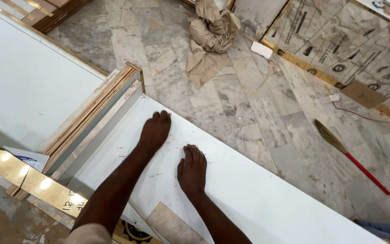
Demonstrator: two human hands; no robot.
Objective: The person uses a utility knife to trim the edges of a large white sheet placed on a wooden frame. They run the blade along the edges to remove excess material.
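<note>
A long white laminated board (258,190) lies slanted across the lower middle of the view. My left hand (155,130) rests flat, palm down, near the board's upper left end. Beside it, a little lower and to the right, my right hand (192,170) lies flat on the same surface. Both hands hold nothing, fingers fairly close together. Small specks of dust and chips are scattered on the board around the hands.
Stacked plywood strips (100,108) and a large white panel (23,81) lie at left. A shiny gold strip (28,180) crosses the lower left. On the marble floor sit crumpled brown paper (211,31), a red-handled broom (350,156) and a printed sheet (348,40).
</note>
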